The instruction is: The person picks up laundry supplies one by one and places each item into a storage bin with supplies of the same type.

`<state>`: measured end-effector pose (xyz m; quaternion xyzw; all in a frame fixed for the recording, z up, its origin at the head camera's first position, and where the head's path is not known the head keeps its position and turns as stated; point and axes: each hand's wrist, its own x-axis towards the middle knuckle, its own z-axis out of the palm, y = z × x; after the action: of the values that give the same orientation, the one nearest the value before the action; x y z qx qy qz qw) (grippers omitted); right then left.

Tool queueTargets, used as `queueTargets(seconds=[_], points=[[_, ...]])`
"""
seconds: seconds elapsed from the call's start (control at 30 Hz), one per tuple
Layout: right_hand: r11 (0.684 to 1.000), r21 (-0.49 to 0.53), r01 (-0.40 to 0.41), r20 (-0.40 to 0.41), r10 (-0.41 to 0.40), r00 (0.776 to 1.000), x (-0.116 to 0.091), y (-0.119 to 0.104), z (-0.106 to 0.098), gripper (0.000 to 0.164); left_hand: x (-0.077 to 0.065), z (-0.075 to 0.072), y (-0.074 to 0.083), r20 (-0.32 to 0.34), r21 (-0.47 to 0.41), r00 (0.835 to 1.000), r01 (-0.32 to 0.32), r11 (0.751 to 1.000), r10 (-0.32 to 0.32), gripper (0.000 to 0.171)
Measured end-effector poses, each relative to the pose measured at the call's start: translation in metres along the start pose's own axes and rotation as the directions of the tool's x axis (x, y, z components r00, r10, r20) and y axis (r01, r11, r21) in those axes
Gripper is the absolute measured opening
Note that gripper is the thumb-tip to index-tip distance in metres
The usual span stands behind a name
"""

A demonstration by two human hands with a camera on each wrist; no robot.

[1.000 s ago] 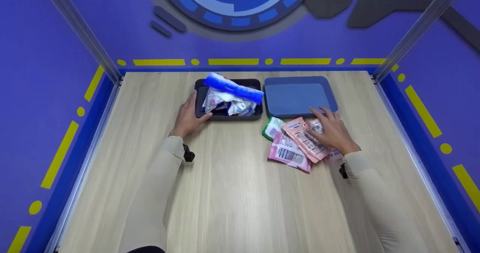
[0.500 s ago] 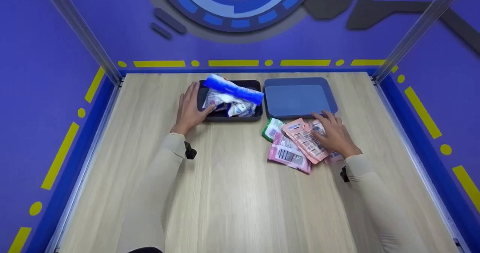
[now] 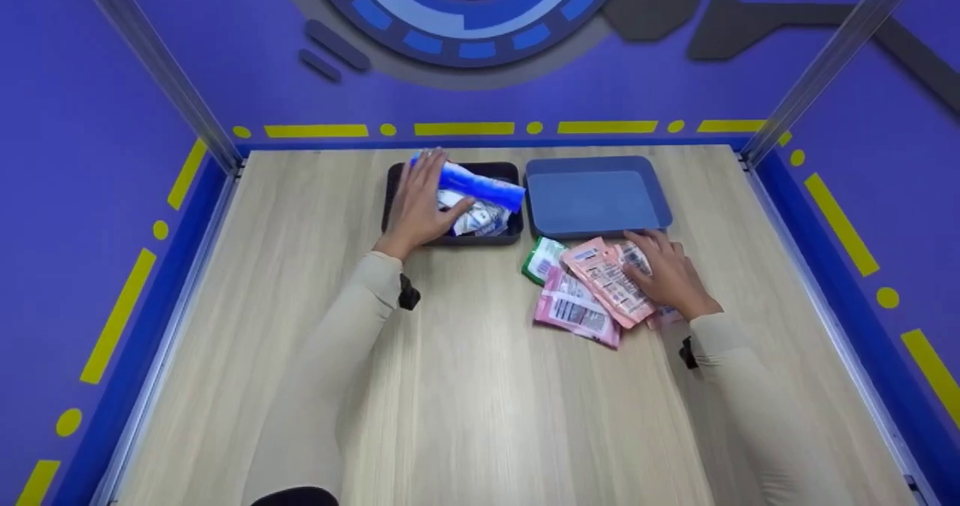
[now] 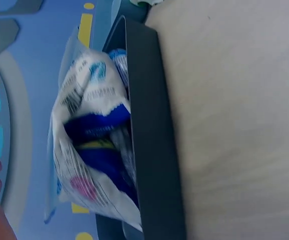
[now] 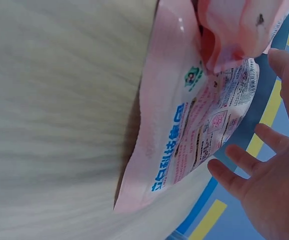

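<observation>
My left hand (image 3: 420,209) is over the left part of a black tray (image 3: 472,241), fingers extended and thumb apart. Below it, white-and-blue snack bags (image 3: 484,185) lie heaped in that tray. The left wrist view shows a crumpled bag (image 4: 97,90) rising above the tray wall (image 4: 154,135), with a gap between it and the fingers. My right hand (image 3: 671,273) hovers with spread fingers above the right end of a pile of bags. Under it are a salmon-pink bag (image 3: 611,284) and a pale pink bag (image 5: 199,125), which it partly hides in the head view.
A blue-grey tray (image 3: 592,197) stands right of the black one. A green-edged packet (image 3: 546,258) and a pink packet (image 3: 576,311) overlap in the pile before it. Blue-purple panels (image 3: 480,100) close off the back and sides of the wooden table (image 3: 465,386).
My left hand has moved right from the black tray's left edge to over the bags in it. The right hand has shifted slightly toward me and stays above the pile.
</observation>
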<state>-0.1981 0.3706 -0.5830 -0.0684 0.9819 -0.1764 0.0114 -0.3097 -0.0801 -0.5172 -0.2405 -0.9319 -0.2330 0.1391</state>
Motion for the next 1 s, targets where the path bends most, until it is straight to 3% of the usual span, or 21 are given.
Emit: queueTargets(seconds=[0.63,1.0], points=[[0.999,-0.034,0.023,0.024,-0.022,0.999,-0.009,0.009,0.000,0.058,0.034,0.034,0.074,0.167,0.061,0.982,-0.098,0.993,0.087,0.098],[1.000,-0.023,-0.009,0.053,0.010,0.999,-0.009,0.009,0.003,0.058,0.048,0.057,0.091,0.260,0.155,0.962,-0.122,0.980,0.079,0.100]])
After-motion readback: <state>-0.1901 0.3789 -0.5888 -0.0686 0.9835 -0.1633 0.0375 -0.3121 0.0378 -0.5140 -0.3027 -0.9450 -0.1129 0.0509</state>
